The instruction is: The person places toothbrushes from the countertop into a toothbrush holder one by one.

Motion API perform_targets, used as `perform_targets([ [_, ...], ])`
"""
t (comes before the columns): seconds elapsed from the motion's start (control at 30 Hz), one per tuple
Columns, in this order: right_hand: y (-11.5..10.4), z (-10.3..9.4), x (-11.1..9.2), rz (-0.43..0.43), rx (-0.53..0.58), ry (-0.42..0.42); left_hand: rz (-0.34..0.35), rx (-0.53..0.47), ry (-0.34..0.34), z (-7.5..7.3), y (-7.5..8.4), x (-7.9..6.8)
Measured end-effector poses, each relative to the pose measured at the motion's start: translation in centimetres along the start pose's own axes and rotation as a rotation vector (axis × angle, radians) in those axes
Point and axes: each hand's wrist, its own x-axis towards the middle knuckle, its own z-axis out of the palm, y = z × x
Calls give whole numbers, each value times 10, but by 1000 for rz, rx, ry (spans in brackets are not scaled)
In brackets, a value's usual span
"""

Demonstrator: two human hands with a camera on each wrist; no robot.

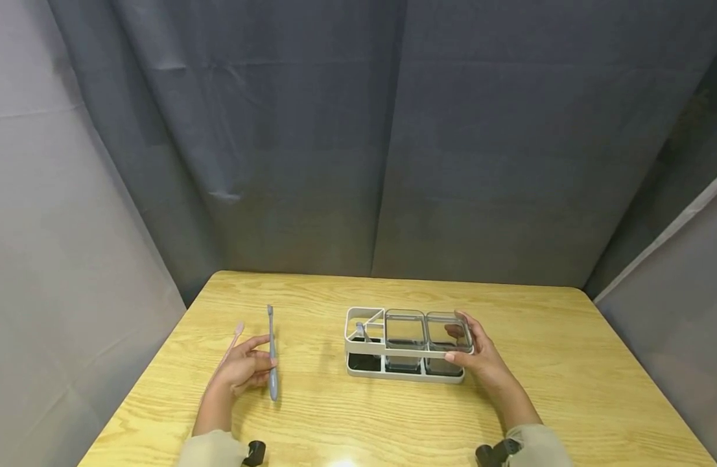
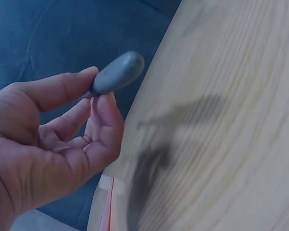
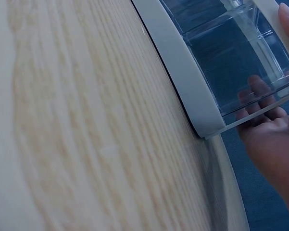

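My left hand pinches a grey-blue toothbrush between thumb and fingers, its bristle end pointing to the back of the table. In the left wrist view, the rounded handle end of this toothbrush sticks out past the fingertips. A pink toothbrush lies beside that hand, partly hidden by the wrist. With thumb in front and fingers behind, my right hand grips the right end of a white toothbrush holder. Two clear square cups sit in the holder, and a small grey-headed item stands in its divided left compartment.
The wooden table has rounded back corners. Dark grey curtains hang behind it, with lighter fabric at the left side. A black wrist device shows at the left sleeve, and another at the right.
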Motion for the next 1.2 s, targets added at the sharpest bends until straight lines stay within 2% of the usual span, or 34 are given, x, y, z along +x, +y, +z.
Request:
perform_targets([
  [0.17,1,1,0,2,7,-6,15,-17,-34,6,3,-1],
  [0.53,0,0,2,5,16,8,40,-47,-54,22,13,-3],
  [0.73,1,0,1,13,2,3,55,-55,-99,31,16,-5],
  [0.97,0,1,0,9,7,6,100,-54,-137,43,23,-7],
  [1.2,-1,1,1,1,11,3,150,-50,-159,61,36,-10],
])
